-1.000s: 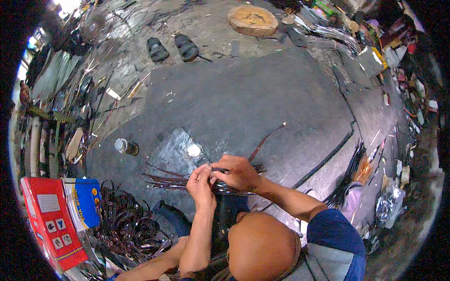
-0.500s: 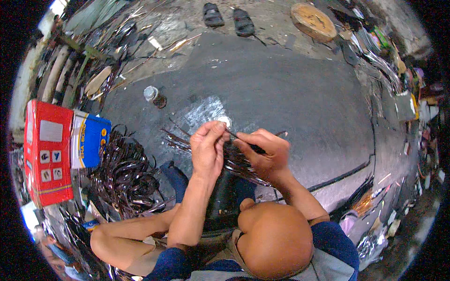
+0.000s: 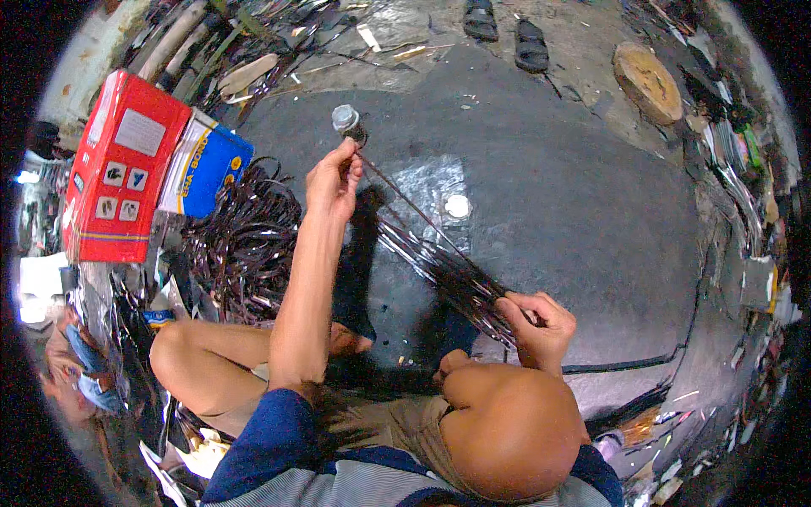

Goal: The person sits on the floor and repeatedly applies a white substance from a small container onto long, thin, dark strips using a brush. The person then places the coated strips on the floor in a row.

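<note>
My left hand (image 3: pixel 334 182) is raised beside the jar, its fingers pinched on one end of a long thin dark strip (image 3: pixel 414 205). The strip runs taut down and right toward my right hand (image 3: pixel 543 328). Closed around one end of a bundle of glossy dark-brown strips (image 3: pixel 460 279), my right hand is just above my bent knee. The bundle's loose ends fan out to the upper left, over the dark mat (image 3: pixel 591 211). Behind my left fingers stands a small jar (image 3: pixel 345 118) with a grey lid. A round white spot (image 3: pixel 457 205) shows on the mat.
A tangled heap of dark strips (image 3: pixel 241 245) lies at left, beside a red box (image 3: pixel 127 169) and a blue-and-white box (image 3: pixel 207 169). At the far side are black sandals (image 3: pixel 531 46) and a round wooden block (image 3: pixel 648 83). Scraps litter the edges.
My hands have moved apart: the left up and left, the right down and right. The strip between them is now drawn out long. The view has shifted, too.
</note>
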{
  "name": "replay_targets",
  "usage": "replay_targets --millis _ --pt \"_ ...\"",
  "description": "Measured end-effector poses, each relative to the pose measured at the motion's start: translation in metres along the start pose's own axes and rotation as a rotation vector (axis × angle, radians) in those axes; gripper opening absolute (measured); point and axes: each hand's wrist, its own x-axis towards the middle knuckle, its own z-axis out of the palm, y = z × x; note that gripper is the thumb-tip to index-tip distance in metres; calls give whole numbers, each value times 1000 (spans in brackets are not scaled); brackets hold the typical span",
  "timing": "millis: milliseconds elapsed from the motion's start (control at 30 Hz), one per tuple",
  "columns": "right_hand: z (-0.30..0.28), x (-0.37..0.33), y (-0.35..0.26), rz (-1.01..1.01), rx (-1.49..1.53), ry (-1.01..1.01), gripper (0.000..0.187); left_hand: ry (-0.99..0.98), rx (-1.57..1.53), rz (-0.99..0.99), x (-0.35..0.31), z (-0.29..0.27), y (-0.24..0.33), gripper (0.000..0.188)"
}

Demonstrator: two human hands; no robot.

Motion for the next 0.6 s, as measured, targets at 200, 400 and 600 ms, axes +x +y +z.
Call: replay_targets --millis 200,400,600 --pt "-20 -29 19 172 -9 -42 14 170 139 -106 37 -43 -14 14" --pt "-50 -55 30 469 -35 -154 13 307 223 -86 66 -84 -35 12" --pt "-73 -76 55 633 54 -140 11 449 248 -75 68 -105 -55 11"
